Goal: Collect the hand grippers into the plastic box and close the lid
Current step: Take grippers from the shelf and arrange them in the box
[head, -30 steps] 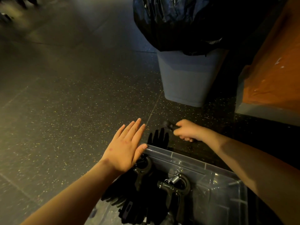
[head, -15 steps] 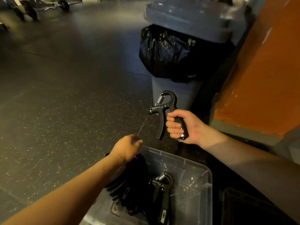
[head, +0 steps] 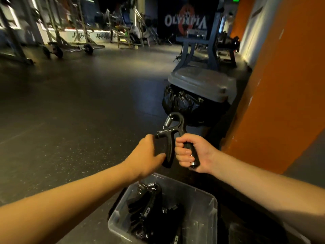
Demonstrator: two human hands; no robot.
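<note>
A black hand gripper [head: 173, 132] with a steel spring is held upright in the air above the clear plastic box [head: 202, 199]. My right hand [head: 192, 153] is closed around its right handle. My left hand [head: 146, 155] has its fingers on the left handle. The box stands open on the floor below my forearms and holds other black hand grippers [head: 149, 208] piled inside. No lid is on the box; a dark flat shape beside it at the lower right is too dim to identify.
A grey bin [head: 202, 81] lined with a black bag stands just beyond my hands. An orange wall [head: 281, 85] runs along the right. Gym racks and a barbell [head: 68, 49] stand at the far end of the dark rubber floor.
My right hand picked the hand gripper up off the floor and raised it. My left hand left the box's edge and came up to take its other handle. The view tilted up.
</note>
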